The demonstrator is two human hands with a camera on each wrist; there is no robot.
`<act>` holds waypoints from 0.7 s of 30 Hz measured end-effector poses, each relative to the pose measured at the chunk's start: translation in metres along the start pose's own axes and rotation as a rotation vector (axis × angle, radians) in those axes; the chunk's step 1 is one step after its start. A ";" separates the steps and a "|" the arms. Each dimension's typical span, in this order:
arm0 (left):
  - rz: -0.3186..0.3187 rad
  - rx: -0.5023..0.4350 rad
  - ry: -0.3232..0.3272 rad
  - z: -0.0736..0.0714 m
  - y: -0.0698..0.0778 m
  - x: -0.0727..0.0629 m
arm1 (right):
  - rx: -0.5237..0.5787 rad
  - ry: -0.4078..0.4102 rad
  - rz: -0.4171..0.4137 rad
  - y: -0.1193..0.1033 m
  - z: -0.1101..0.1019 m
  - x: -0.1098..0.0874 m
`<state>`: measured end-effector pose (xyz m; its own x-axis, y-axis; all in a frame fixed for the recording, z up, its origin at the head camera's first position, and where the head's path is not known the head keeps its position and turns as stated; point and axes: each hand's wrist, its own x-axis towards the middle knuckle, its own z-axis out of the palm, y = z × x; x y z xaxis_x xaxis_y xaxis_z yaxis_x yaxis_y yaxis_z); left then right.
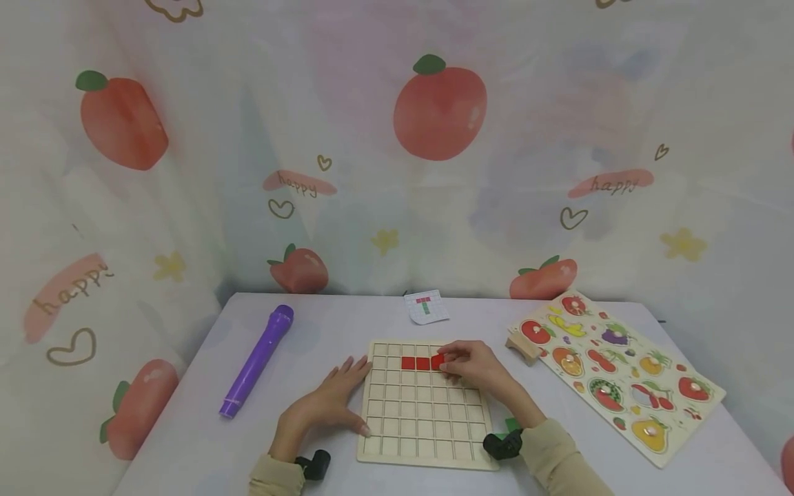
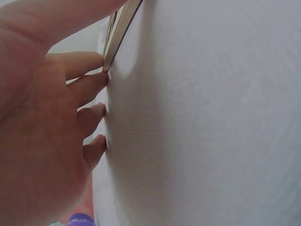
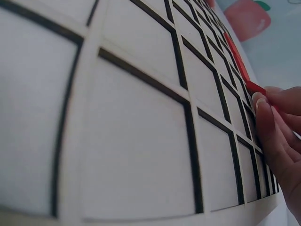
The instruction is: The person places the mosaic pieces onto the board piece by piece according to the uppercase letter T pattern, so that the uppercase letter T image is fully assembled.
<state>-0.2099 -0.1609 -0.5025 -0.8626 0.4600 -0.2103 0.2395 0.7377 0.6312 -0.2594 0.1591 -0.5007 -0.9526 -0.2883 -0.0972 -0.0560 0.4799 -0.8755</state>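
Observation:
A pale wooden grid board (image 1: 428,463) lies flat on the white table. Two red square tiles (image 1: 415,364) sit side by side in cells of its second row. My right hand (image 1: 477,366) pinches a third red tile (image 1: 437,361) between thumb and fingers. This tile is tilted over the cell just right of the other two; the right wrist view also shows the held tile (image 3: 256,88) slanting at the fingertips. Along the board's left edge, my left hand (image 1: 331,403) rests with fingers spread. In the left wrist view its fingertips (image 2: 99,84) touch the board's side and the table.
Behind the board lies a paper card (image 1: 426,306) with a pink-and-green T on a grid. A purple microphone-shaped stick (image 1: 257,362) is at left. At right are a fruit puzzle board (image 1: 620,368) and a small wooden block (image 1: 524,348). Green pieces (image 1: 512,425) lie by the right wrist.

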 end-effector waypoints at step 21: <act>0.023 0.033 0.009 0.004 -0.010 0.006 | -0.174 0.027 -0.035 -0.003 -0.003 -0.002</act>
<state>-0.2154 -0.1633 -0.5128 -0.8606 0.4727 -0.1896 0.2734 0.7428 0.6111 -0.2576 0.1605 -0.4963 -0.9567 -0.2862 -0.0528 -0.1384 0.6070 -0.7825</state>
